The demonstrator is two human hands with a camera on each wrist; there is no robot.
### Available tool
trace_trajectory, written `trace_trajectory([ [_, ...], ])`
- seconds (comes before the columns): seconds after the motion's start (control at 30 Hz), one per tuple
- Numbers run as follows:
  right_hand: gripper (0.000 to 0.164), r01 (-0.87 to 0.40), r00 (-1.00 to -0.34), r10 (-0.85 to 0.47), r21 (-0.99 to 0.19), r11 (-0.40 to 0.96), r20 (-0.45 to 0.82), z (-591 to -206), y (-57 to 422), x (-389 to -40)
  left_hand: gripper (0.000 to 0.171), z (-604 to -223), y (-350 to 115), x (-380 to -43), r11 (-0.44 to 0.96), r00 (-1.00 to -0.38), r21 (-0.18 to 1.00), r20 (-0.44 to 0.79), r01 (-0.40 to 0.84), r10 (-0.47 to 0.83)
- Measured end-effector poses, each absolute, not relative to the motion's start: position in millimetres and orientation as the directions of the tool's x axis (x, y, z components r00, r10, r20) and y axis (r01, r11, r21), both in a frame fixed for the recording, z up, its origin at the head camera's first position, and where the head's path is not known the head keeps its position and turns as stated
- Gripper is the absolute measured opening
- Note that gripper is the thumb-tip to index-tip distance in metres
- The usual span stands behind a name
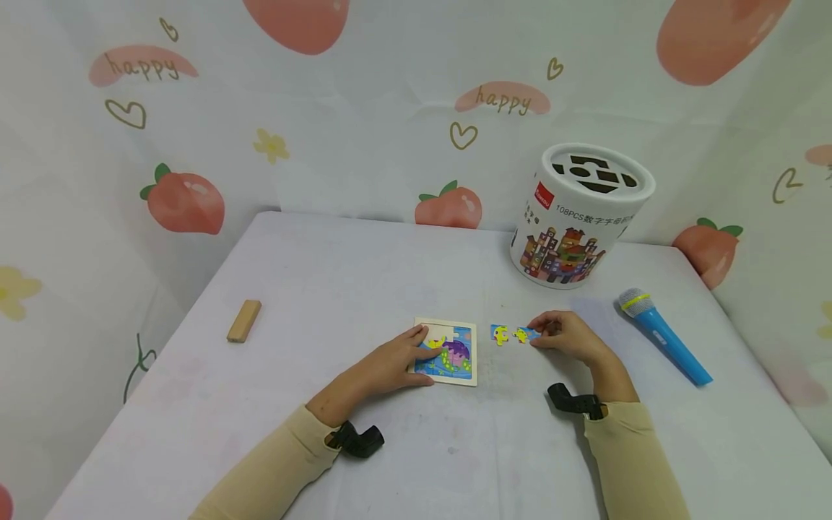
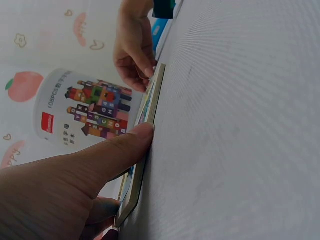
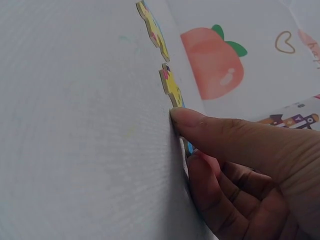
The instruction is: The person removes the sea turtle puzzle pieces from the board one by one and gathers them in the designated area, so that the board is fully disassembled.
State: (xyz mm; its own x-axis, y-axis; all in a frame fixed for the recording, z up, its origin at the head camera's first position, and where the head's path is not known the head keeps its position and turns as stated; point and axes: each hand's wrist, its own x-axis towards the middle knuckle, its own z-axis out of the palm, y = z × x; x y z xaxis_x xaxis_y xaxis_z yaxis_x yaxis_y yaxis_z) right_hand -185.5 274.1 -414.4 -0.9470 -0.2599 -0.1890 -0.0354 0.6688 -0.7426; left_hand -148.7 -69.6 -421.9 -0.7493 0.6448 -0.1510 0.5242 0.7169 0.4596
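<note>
A square wooden jigsaw puzzle board [image 1: 474, 361] lies flat, its picture purple, yellow and blue; bare wood shows in its upper left. My left hand [image 1: 390, 365] holds its left side, the thumb [image 2: 135, 142] against the near edge and the other fingers over the picture and far left part. Right of the board lie two loose pieces with yellow shapes. The left puzzle piece [image 1: 499, 334] lies untouched. My right hand [image 1: 572, 336] pinches the right puzzle piece [image 3: 172, 87] by its right end, between thumb and fingers, at the table surface.
A tall white tub [image 1: 572, 217] with a slotted lid stands at the back right. A blue toy microphone [image 1: 669, 339] lies right of my right hand. A small wooden block [image 1: 244, 321] lies far left. A patterned cloth [image 1: 364, 144] hangs behind the white table [image 1: 338, 267].
</note>
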Motion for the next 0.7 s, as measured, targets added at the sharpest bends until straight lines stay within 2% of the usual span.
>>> trace_trajectory([
  [0.37, 0.036, -0.003, -0.942, -0.248, -0.731, 0.682, -0.227, -410.6, 275.8, -185.0, 0.057, -422.1, -70.6, -147.9, 0.711, -0.746, 0.462, -0.144, 0.531, 0.65],
  [0.7, 0.033, -0.053, -0.962, -0.226, -0.713, 0.699, -0.15, -403.6, 266.2, -188.8, 0.057, -417.9, -67.9, -147.2, 0.721, -0.747, 0.429, -0.144, 0.544, 0.649],
])
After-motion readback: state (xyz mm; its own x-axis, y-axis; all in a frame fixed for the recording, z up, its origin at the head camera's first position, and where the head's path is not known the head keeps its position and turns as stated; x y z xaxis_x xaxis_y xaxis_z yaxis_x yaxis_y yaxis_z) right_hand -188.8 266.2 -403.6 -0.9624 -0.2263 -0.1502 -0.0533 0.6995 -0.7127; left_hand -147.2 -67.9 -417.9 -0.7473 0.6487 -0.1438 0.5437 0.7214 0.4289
